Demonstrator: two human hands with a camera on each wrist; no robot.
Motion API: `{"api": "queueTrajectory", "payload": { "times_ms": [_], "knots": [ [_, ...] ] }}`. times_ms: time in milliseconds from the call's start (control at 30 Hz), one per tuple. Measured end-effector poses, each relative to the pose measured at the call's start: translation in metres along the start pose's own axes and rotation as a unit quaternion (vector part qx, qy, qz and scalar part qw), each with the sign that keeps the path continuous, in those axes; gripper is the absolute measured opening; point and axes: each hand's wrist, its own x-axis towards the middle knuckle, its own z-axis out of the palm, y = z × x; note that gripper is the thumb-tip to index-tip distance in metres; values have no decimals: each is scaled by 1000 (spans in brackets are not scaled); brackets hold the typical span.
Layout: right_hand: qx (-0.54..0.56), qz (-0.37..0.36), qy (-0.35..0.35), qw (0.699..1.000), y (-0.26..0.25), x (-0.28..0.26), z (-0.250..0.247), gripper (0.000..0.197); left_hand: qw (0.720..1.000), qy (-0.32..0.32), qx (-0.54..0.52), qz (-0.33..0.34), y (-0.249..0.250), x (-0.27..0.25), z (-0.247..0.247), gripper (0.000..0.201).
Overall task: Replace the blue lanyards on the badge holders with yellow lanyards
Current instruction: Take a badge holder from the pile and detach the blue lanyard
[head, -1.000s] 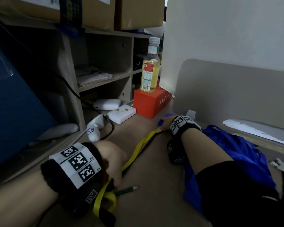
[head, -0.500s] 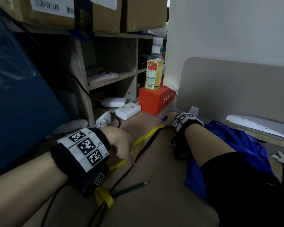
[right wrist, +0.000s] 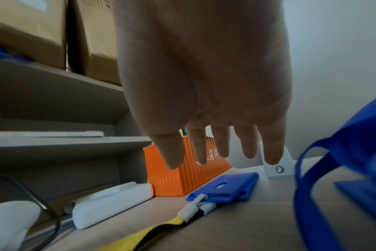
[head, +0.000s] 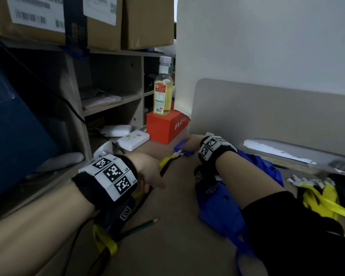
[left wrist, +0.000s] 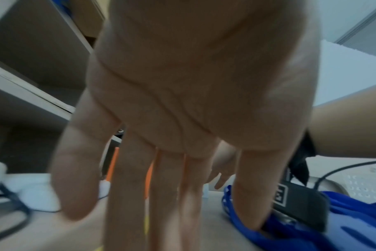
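Item: blue badge holder (right wrist: 225, 187), yellow lanyard (right wrist: 161, 229) clipped on, flat on desk at 12 o'clock beneath right hand (right wrist: 204, 84), fingers straight, empty; left hand (left wrist: 182, 101) likewise splayed, empty; advise leaving it flat, strap untangled.

An office workstation is suggested: a counter (head: 167, 246) is bounded by a grey partition panel (head: 267, 112), a wooden shelf unit (head: 112, 100) is stacked with labelled cardboard boxes (head: 100, 18), and a pencil (head: 141, 228), white chargers (head: 132, 138) and cables are seen lying about
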Motion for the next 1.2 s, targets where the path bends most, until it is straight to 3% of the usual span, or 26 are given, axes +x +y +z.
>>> {"api": "queueTrajectory", "payload": {
  "times_ms": [133,233,367,567,733,933,1067,1200],
  "knots": [
    [50,-5,43,998,8,-23,-13,41,996,51,-49,58,26,4,-5,29],
    [11,-48,89,995,17,-45,-31,38,988,90,-78,102,50,3,-13,23],
    [23,-27,131,991,43,-72,-52,30,975,121,-93,159,86,0,-17,25],
    [-4,40,114,993,104,-115,-59,32,959,131,-95,233,140,5,-9,25],
    [37,85,70,993,148,-127,-52,23,966,122,-34,224,163,26,-3,25],
    [36,78,-7,996,170,-124,-38,22,975,95,52,194,163,47,-3,36],
    [29,72,0,997,174,-119,-32,21,978,92,44,180,161,49,-9,44],
    [37,49,39,997,168,-114,-30,7,979,96,26,179,160,48,-12,47]
  ]
}}
